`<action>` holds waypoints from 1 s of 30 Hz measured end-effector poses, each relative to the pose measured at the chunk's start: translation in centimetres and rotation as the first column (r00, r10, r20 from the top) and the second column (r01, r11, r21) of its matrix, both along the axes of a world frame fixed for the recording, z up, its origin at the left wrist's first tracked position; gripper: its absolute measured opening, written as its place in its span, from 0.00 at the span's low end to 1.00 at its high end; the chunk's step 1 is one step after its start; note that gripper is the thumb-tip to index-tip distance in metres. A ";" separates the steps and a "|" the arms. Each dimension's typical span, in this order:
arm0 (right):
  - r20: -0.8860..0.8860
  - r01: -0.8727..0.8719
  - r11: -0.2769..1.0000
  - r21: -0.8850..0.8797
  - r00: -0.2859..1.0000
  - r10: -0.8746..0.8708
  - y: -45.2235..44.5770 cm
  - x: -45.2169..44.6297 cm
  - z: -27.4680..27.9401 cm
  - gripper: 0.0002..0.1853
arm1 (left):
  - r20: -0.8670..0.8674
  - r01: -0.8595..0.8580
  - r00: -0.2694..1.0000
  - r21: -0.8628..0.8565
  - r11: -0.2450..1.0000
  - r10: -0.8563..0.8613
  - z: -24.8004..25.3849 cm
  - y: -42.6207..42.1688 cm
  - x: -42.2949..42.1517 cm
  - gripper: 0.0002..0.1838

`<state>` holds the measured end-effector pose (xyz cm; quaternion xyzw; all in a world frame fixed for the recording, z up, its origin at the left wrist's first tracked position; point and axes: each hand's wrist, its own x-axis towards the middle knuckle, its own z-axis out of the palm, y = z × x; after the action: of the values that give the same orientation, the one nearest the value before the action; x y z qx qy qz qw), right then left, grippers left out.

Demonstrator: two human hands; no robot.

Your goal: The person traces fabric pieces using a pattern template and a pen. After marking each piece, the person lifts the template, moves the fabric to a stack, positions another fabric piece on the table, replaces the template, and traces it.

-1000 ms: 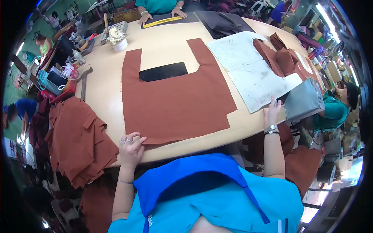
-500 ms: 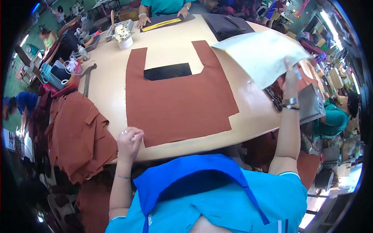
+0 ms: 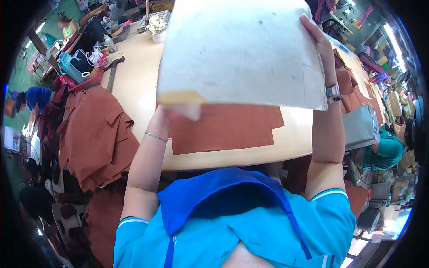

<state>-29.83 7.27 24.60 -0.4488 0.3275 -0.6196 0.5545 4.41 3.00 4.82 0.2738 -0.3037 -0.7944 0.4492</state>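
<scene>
A large, stiff, pale grey-white sheet (image 3: 241, 53) with smudges and a tan patch at its lower left corner is raised over the table. My right hand (image 3: 319, 40) grips its right edge, thumb on the near face. A slim blue-and-white pen-like item (image 3: 339, 46) sticks out beside that hand. My left hand (image 3: 173, 115) is at the sheet's lower left corner, blurred and partly covered, so its grip is unclear. Beneath the sheet, a reddish-brown fabric piece (image 3: 223, 131) lies flat; its upper part is hidden.
A stack of reddish-brown pieces (image 3: 96, 136) hangs over the table's left edge. Behind it are a hammer (image 3: 115, 73) and a red basket (image 3: 89, 80). A white pot (image 3: 157, 33) stands at the back. A grey metal box (image 3: 361, 127) and a person in green (image 3: 386, 149) are at right.
The sheet has swung from the right to in front of me, now covering the fabric's upper part. My left hand has risen from the fabric's near left corner to the sheet's lower left corner.
</scene>
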 end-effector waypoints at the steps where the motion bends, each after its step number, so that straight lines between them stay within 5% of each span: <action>1: -0.036 0.022 1.000 0.005 0.999 -0.022 0.3 0.0 -0.8 0.21 | -0.048 0.035 0.998 0.019 0.999 -0.034 -0.2 -0.2 0.4 0.38; 4: -0.237 0.136 0.990 -0.023 0.962 -0.137 0.4 -3.1 -5.7 0.23 | 0.122 -0.119 0.983 -0.126 0.985 0.135 -1.0 0.5 3.0 0.36; 7: -0.334 0.214 0.974 0.071 0.925 -0.179 1.9 -6.3 -12.5 0.23 | 0.434 -0.327 0.811 -0.220 0.919 0.393 -4.2 0.8 6.8 0.31; 10: -0.548 0.254 0.948 0.192 0.829 -0.110 3.1 -8.2 -20.8 0.23 | 0.635 -0.179 0.696 -0.299 0.937 0.336 -5.7 1.9 8.4 0.30; 14: -0.699 0.467 0.870 0.157 0.675 -0.236 4.3 -7.0 -25.0 0.23 | 0.837 -0.041 0.388 -0.402 0.915 0.385 -6.0 2.5 8.7 0.31; 20: -0.788 0.594 0.803 0.058 0.521 -0.328 4.7 -6.5 -26.7 0.27 | 0.926 0.066 0.079 -0.375 0.925 0.370 -4.1 2.8 8.1 0.33; 30: -0.879 0.618 0.786 0.031 0.391 -0.272 4.6 -5.7 -25.8 0.29 | 0.912 0.085 0.032 -0.410 0.908 0.409 -5.2 2.5 8.6 0.34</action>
<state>-35.58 11.82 -1.25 -0.4731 0.7668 -0.3818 0.2059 13.00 5.50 -0.41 0.6899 -0.6303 -0.2574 0.2459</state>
